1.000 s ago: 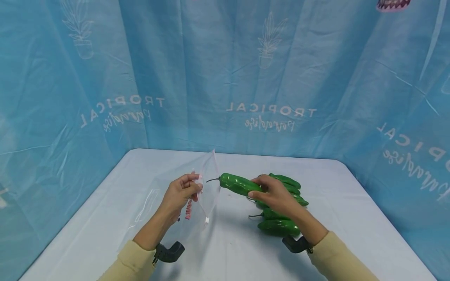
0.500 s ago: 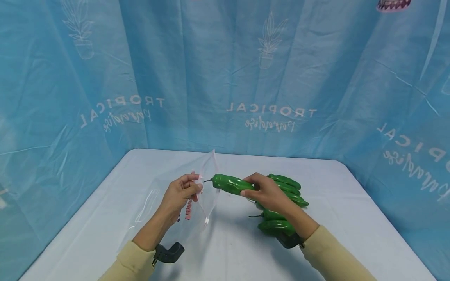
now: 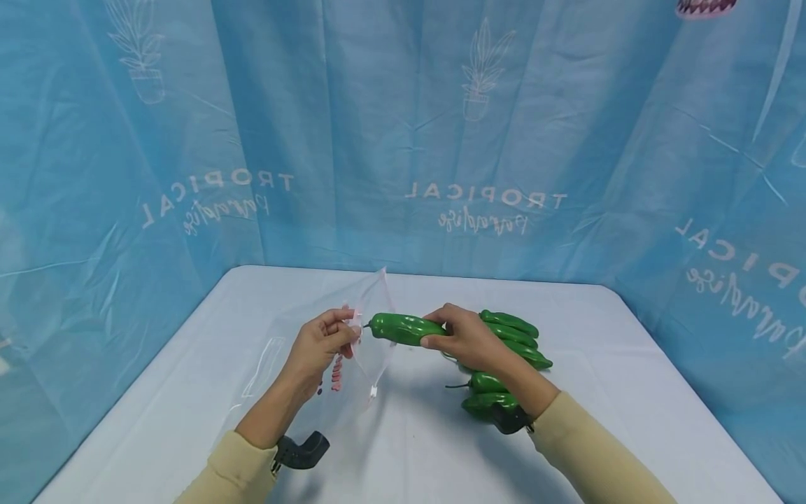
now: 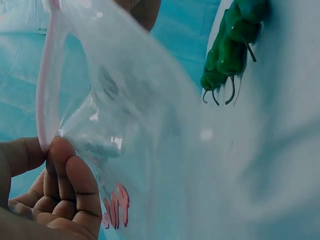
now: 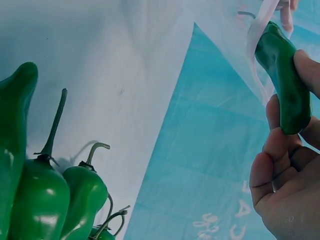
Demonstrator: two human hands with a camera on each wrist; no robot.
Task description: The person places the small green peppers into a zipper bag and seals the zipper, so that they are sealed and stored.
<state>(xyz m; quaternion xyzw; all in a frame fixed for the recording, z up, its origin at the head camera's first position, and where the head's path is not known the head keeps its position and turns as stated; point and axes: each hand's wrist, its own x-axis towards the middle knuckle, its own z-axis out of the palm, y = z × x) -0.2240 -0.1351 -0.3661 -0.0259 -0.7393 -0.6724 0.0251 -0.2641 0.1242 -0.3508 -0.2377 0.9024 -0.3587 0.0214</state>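
Between thumb and fingers, my left hand (image 3: 322, 343) pinches the pink-edged rim of a clear zip bag (image 4: 150, 135), whose mouth stands open toward the right. My right hand (image 3: 469, 339) grips a glossy green chili pepper (image 3: 403, 329) near its blunt end. Its stem points left and reaches into the bag's mouth, close to the left fingertips. In the right wrist view the stem end lies past the bag's rim (image 5: 254, 42), while the rest stays outside. Several more green peppers (image 3: 516, 336) lie in a row beneath and behind the right forearm.
A white table (image 3: 415, 448) carries everything. Blue curtains (image 3: 390, 140) with white print hang behind it and along both sides. A slider (image 3: 373, 392) sits at the bag's near corner, and pink print (image 4: 116, 207) marks its side.
My right hand has moved left with the pepper, bringing its stem from just outside into the bag's mouth. The left hand and bag have hardly moved.
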